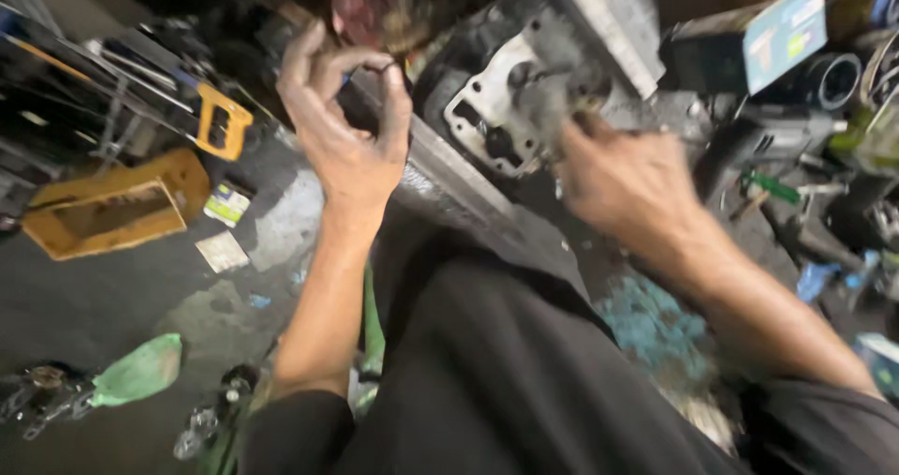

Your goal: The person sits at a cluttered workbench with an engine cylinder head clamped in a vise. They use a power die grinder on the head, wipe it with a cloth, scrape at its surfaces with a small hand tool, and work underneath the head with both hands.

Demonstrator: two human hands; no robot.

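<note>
Both hands raised at a grey metal engine part over a cluttered workshop floor.

Left hand (348,133) lifted, thumb and forefinger curled into a ring, tips touching; pinched object too small to tell. Right hand (629,185) blurred, fingers (585,124) pressed against the engine part (510,91), grip closure impossible to tell. Engine part set upper centre, just beyond the dark-clothed knee. Yellow open box (112,204) on the floor (94,306) toward the left edge; green cloth (140,372) near the lower left corner; green-handled tool (773,187) toward the right edge.
</note>
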